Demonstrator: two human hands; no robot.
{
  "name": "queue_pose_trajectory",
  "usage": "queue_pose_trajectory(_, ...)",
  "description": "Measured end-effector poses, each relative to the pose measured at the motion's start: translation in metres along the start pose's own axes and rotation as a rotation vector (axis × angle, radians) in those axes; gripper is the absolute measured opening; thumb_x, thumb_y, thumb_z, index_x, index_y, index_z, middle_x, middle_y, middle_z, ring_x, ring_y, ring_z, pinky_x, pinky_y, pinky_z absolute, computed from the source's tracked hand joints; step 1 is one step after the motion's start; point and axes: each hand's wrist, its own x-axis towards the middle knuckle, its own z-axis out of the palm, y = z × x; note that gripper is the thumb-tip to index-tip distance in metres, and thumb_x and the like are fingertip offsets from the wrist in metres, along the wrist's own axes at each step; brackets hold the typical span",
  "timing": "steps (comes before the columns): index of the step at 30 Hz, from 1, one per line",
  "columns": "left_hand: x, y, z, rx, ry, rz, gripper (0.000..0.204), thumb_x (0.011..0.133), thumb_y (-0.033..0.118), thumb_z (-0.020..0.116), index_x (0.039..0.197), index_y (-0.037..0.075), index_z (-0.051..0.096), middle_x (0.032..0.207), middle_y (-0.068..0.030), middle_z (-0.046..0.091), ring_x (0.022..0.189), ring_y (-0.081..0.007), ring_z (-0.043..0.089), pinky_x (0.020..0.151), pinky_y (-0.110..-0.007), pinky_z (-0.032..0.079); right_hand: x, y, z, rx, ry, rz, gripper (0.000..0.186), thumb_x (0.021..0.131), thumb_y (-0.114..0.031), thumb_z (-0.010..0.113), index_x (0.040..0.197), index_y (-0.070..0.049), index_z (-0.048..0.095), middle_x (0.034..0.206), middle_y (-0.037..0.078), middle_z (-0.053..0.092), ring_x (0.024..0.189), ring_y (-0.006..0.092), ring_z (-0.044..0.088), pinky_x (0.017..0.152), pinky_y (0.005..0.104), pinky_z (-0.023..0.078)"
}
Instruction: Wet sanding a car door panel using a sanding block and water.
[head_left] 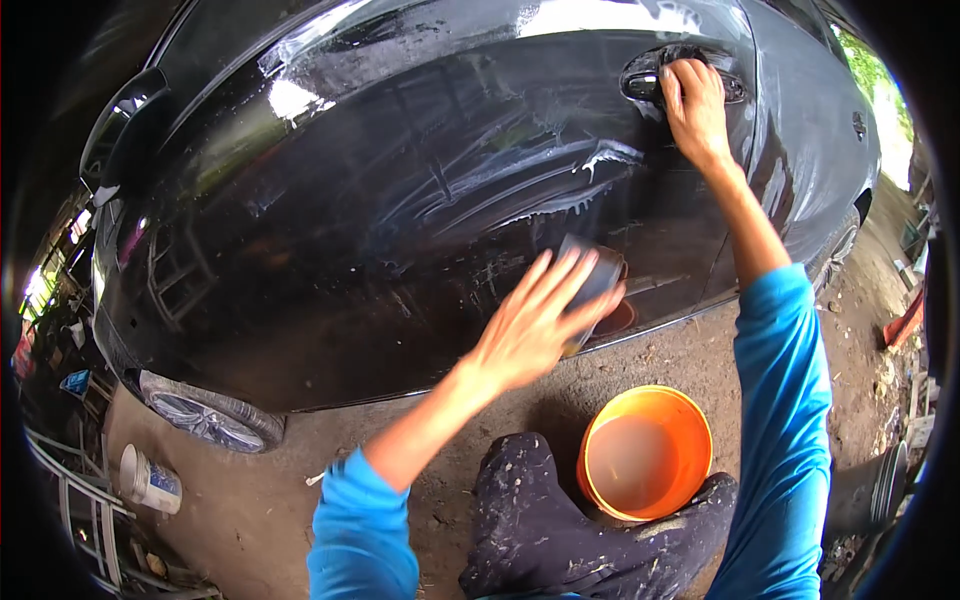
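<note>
Well, in the head view, the left hand [545, 315] holds a blurry dark pad [590, 275] at the black car door [400, 250]. Up and right from it, the right hand [695, 105] is curled around the door handle [643, 87]. Below the left hand, rightward, sits an orange bucket [692, 440].

Dim shade, daylight at upper right, white glare on car door [370, 230], motion-blurred left fingers [553, 281], dark fisheye rim

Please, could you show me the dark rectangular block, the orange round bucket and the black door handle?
Dark rectangular block [599, 279], head view: uncovered face.
Orange round bucket [690, 447], head view: inner wall.
Black door handle [734, 89], head view: right end.
</note>
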Motion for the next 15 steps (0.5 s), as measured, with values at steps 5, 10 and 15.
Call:
queue_pose_trajectory(5, -0.260, 0.036, 0.056, -0.848, 0.394, -1.117, 0.048, 0.100, 0.010, 0.046, 0.148, 0.010, 0.036, 0.154, -0.0111, 0.035, 0.141, -0.0258, 0.034, 0.113, -0.043, 0.033, -0.172, -0.142, -0.057, 0.618, -0.031, 0.489, 0.014, 0.098, -0.005, 0.049, 0.103, 0.003, 0.058, 0.096, 0.012, 0.059, 0.089, 0.0216, 0.058, 0.080, 0.0325, 0.046)
queue_pose_trajectory(10, -0.372, 0.107, 0.046, -1.283, 1.194, -1.702, 0.031, 0.092, 0.004, 0.053, 0.117, 0.022, 0.053, 0.126, -0.0038, 0.050, 0.116, -0.0244, 0.050, 0.104, -0.056, 0.043, -0.485, -0.208, -0.120, 0.752, -0.383, 1.719, 0.023, 0.097, -0.015, 0.055, 0.075, -0.008, 0.051, 0.060, 0.001, 0.049, 0.057, 0.0090, 0.047, 0.055, 0.0243, 0.040)
queue_pose_trajectory(15, -0.401, 0.141, 0.040, -1.343, 1.415, -1.666, 0.022, 0.094, 0.013, 0.057, 0.112, 0.024, 0.052, 0.119, -0.0027, 0.049, 0.112, -0.0271, 0.050, 0.098, -0.059, 0.047, -0.651, -0.204, -0.131, 0.369, -0.164, 2.802, 0.034, 0.095, -0.038, 0.048, 0.080, -0.009, 0.058, 0.062, 0.006, 0.056, 0.053, 0.0208, 0.055, 0.046, 0.0333, 0.044)
